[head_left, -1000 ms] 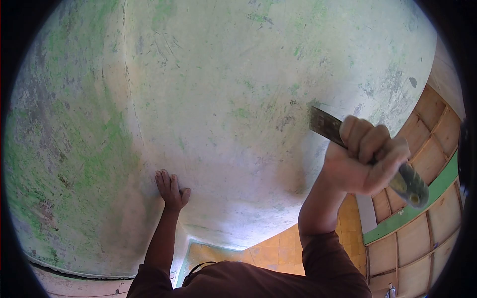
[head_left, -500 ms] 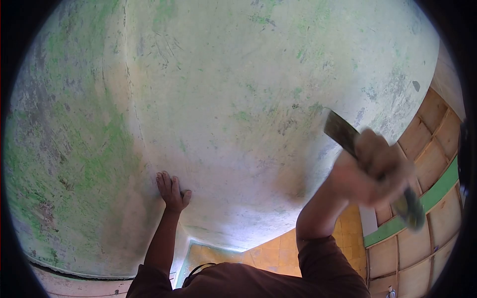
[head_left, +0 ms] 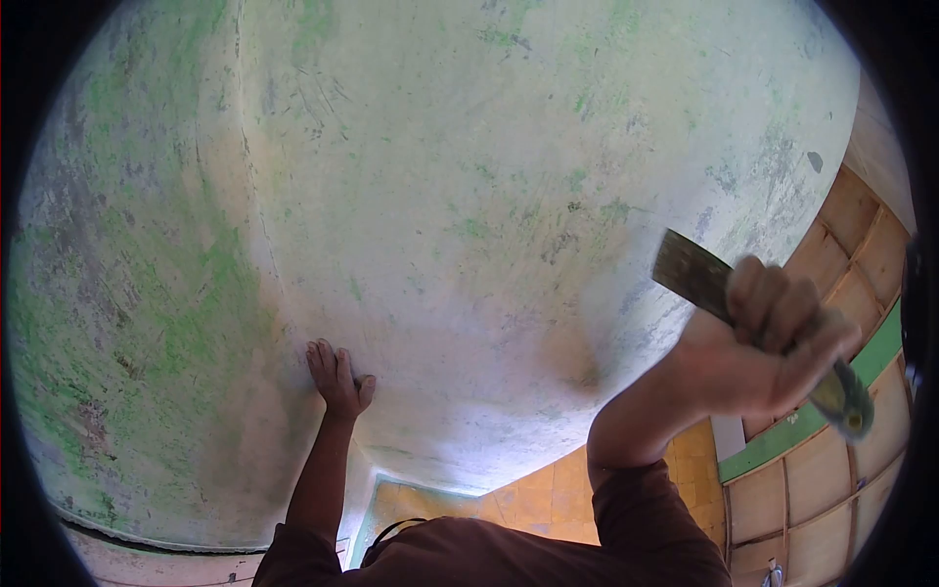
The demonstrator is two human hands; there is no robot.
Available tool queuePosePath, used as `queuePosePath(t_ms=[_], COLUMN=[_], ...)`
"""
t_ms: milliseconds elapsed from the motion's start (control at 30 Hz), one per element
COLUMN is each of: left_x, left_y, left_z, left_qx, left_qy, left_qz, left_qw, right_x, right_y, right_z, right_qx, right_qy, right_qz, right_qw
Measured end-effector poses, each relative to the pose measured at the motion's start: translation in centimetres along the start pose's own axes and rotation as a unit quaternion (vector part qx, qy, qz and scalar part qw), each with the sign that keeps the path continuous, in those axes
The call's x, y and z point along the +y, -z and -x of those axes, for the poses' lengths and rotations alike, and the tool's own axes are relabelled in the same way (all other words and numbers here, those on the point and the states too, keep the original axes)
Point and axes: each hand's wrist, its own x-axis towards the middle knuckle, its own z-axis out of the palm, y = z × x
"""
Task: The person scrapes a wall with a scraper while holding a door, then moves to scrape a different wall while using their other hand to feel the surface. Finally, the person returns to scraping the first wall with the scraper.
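Note:
My right hand [head_left: 773,342] is closed around the handle of a scraper [head_left: 693,274]. The flat, dark, stained blade points up and left, and the greenish handle end sticks out below my fist. The blade appears to stand a little off the wall [head_left: 440,323], though the exact gap is hard to judge. My left hand [head_left: 338,378] lies flat on the wall near the corner, fingers pointing up and thumb apart, with nothing in it. Worn green and whitish paint with grey patches covers the wall.
A thin crack [head_left: 256,196] runs down the wall on the left. Yellow-orange floor tiles [head_left: 538,497] show below. At the right stands a wooden panelled partition [head_left: 817,504] with a green beam [head_left: 782,435].
My right hand has moved to the right with the scraper, drawing the blade away from its earlier spot. My left hand has stayed in place on the wall.

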Motion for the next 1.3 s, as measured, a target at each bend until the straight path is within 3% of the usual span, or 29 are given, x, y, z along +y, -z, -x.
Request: queuePosePath(t_ms=[33,100,133,167,267,367,433,567,700,767,900,933,967,1033,1167,1200,1233,1300], left_x=[0.0,0.0,0.1,0.1,0.0,0.1,0.1,-0.1,0.2,0.2,0.1,0.2,0.2,0.2,0.0,0.1,0.1,0.2], left_y=[-0.1,-0.1,-0.1,-0.1,-0.1,-0.1,-0.1,-0.2,0.0,-0.1,-0.2,-0.1,0.0,-0.1,-0.2,-0.2,-0.2,-0.2], left_z=[0.0,0.0,-0.1,0.0,0.0,0.0,0.0,0.0,0.0,-0.2,-0.2,-0.1,0.1,0.0,-0.1,-0.1,-0.1,0.0], left_qx=[-0.005,-0.004,-0.003,-0.004,0.001,-0.004,-0.002,0.004,-0.001,0.007,0.005,0.003,0.001,0.002,0.0,0.005,0.008,0.006], left_qy=[-0.004,-0.002,-0.003,-0.004,-0.004,0.0,-0.002,-0.004,0.001,0.003,0.005,0.002,0.001,0.004,-0.005,0.0,0.003,0.003], left_qz=[0.003,0.001,0.001,0.003,0.0,0.003,0.002,0.002,0.004,0.001,0.003,0.003,0.005,0.005,0.007,0.007,0.008,0.008], left_qw=[1.0,1.0,1.0,1.0,1.0,1.0,1.0,1.0,1.0,1.0,1.0,1.0,1.0,1.0,1.0,1.0,1.0,1.0], right_x=[0.4,1.7,2.5,2.2,0.7,0.8,2.0,0.7,2.0,2.1,0.4,1.8,1.7,1.7,-1.1,-0.4,0.6,2.4], right_y=[-0.1,0.0,-0.2,0.0,0.3,0.7,0.6,0.9,0.4,0.8,1.2,0.4,0.3,0.2,0.1,0.7,0.8,0.6], right_z=[-0.1,-0.2,-0.1,-0.1,-0.1,-0.1,0.0,-0.1,0.6,0.4,0.3,0.4,0.5,0.4,0.2,0.0,0.1,0.3], right_qx=[-0.002,-0.013,0.027,0.028,-0.043,-0.037,-0.029,-0.066,-0.012,-0.061,-0.093,-0.072,-0.071,-0.055,-0.017,-0.055,-0.053,0.013], right_qy=[0.0,-0.004,-0.032,-0.031,-0.005,0.016,-0.019,0.01,0.011,-0.002,0.036,0.01,0.009,-0.032,0.029,0.055,0.054,-0.067], right_qz=[-0.002,0.187,0.086,0.089,0.052,0.077,0.144,0.061,0.143,0.049,0.062,0.148,0.151,0.055,-0.03,0.07,0.072,0.033], right_qw=[1.0,0.982,0.995,0.995,0.998,0.996,0.989,0.996,0.99,0.997,0.993,0.986,0.986,0.996,0.999,0.995,0.994,0.997])
